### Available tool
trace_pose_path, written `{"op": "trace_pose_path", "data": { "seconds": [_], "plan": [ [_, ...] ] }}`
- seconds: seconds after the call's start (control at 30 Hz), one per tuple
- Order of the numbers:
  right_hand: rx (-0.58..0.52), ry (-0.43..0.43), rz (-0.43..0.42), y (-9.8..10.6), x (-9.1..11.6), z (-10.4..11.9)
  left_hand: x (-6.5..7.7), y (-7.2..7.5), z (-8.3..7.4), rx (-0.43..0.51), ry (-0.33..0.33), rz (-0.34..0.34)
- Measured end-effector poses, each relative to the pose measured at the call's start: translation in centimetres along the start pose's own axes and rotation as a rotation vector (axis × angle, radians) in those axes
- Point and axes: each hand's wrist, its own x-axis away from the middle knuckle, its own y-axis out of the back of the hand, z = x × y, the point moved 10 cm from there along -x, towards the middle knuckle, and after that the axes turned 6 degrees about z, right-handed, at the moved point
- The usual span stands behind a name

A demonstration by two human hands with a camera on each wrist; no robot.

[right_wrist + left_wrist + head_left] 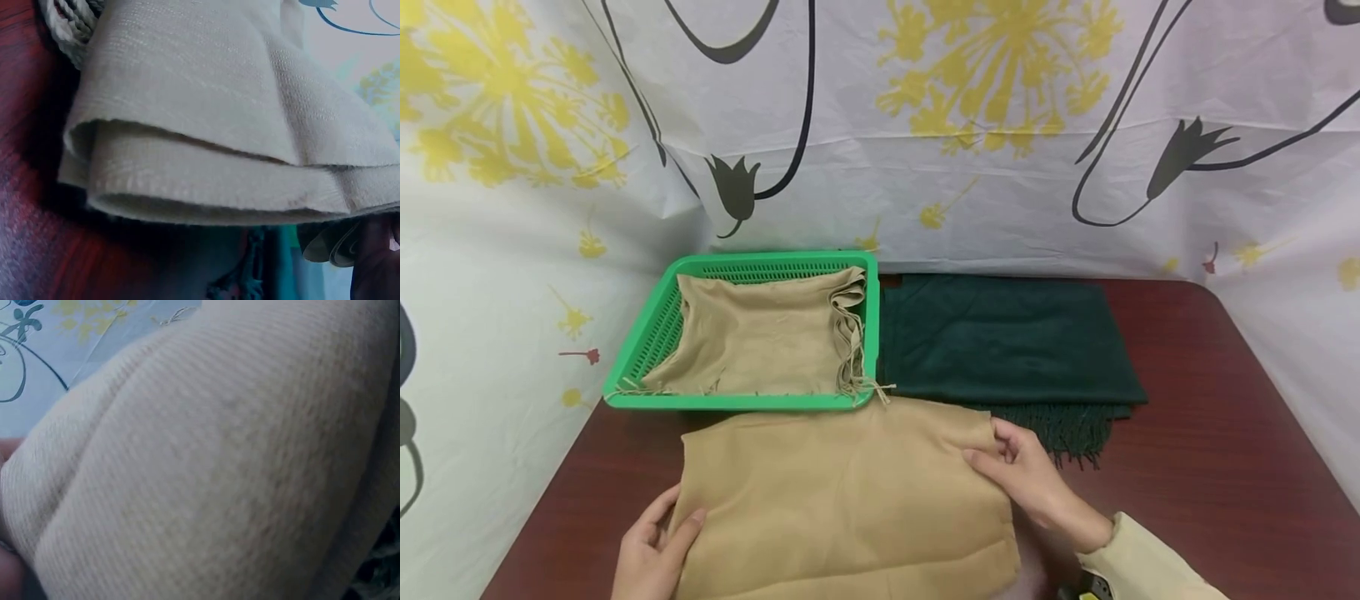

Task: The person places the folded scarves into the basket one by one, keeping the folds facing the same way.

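Observation:
A folded tan scarf (850, 500) is spread between my two hands, low over the table in the head view. My left hand (651, 550) pinches its left side, thumb on top and fingers behind. The upper right corner is gripped by my right hand (1030, 471), thumb on the front and fingers curled at the edge. In the right wrist view, layered folds of the tan scarf (187, 144) hang with a corded fringe (65, 28) at the upper left. Close beige fabric (206, 462) fills most of the left wrist view and hides the left hand's grip.
Just beyond the held scarf stands a green basket (730, 402) with another folded, fringed tan scarf (760, 333) inside. A folded dark green scarf (1000, 342) with fringe lies right of it on the reddish-brown table (1210, 417). Patterned white cloth (850, 167) hangs behind.

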Motion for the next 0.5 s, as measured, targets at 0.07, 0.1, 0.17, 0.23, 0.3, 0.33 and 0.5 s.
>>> {"op": "trace_pose_path", "data": {
  "seconds": [0.07,0.1,0.17,0.23,0.3,0.33,0.5],
  "plan": [
    [0.002,0.045,0.023,-0.2,0.2,0.7,0.2,0.3,-0.2,0.033,-0.032,0.006],
    [0.001,0.067,0.034,-0.3,0.2,1.0,0.3,0.4,-0.3,0.055,-0.047,0.007],
    [-0.002,0.109,0.057,-0.5,0.3,1.7,0.5,0.8,-0.6,0.087,-0.071,0.006],
    [-0.005,0.146,0.075,-0.7,0.5,2.4,0.7,1.1,-0.8,0.122,-0.088,0.016],
    [0.002,0.177,0.084,-0.8,0.6,3.1,0.9,1.6,-1.1,0.141,-0.099,0.018],
    [0.004,0.191,0.088,-0.8,0.7,3.5,1.0,1.8,-1.2,0.142,-0.101,0.019],
    [-0.002,0.252,0.119,-1.1,0.8,4.8,1.5,2.8,-2.2,0.161,-0.155,0.006]
  ]
}}
